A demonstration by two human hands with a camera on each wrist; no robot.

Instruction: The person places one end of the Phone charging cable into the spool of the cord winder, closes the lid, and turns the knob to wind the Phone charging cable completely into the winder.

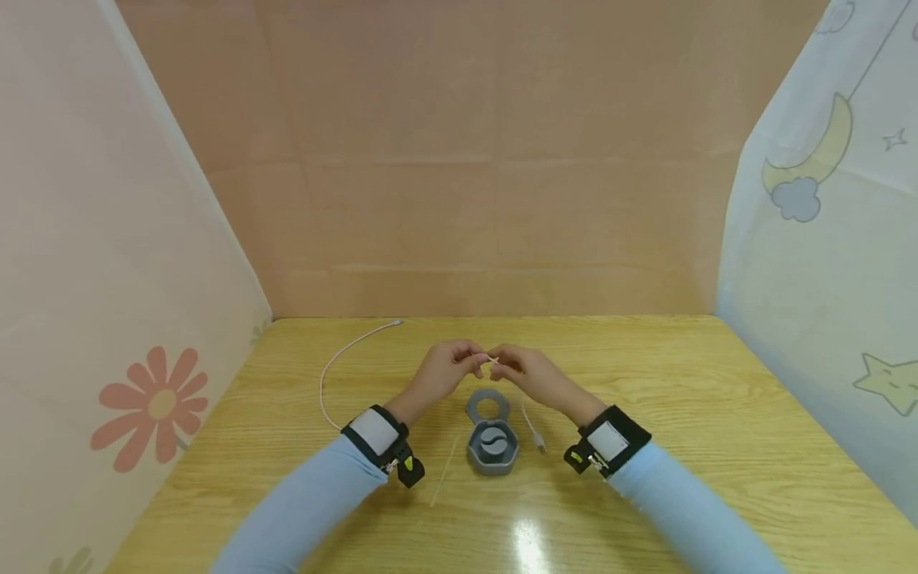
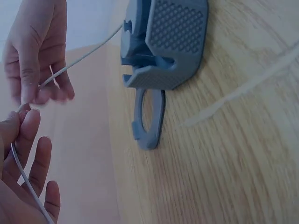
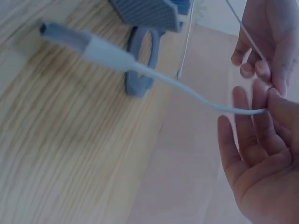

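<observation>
Fingertips of the left hand (image 1: 450, 368) and right hand (image 1: 522, 368) meet above the grey case (image 1: 492, 444), both pinching the white cable (image 1: 343, 358), which trails left and away from the left hand, its plug (image 1: 539, 441) dangling below the right

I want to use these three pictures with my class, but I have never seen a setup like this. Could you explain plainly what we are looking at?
No machine here: a person works with two bare hands. The wide picture comes from a camera on the head; the two close ones come from cameras strapped to the wrists. The left hand and right hand meet above a wooden table and both pinch a thin white cable, whose plug end hangs free. On the table below the hands sits a grey holder with a ring-shaped part, and beside it lies a thin pale stick.
</observation>
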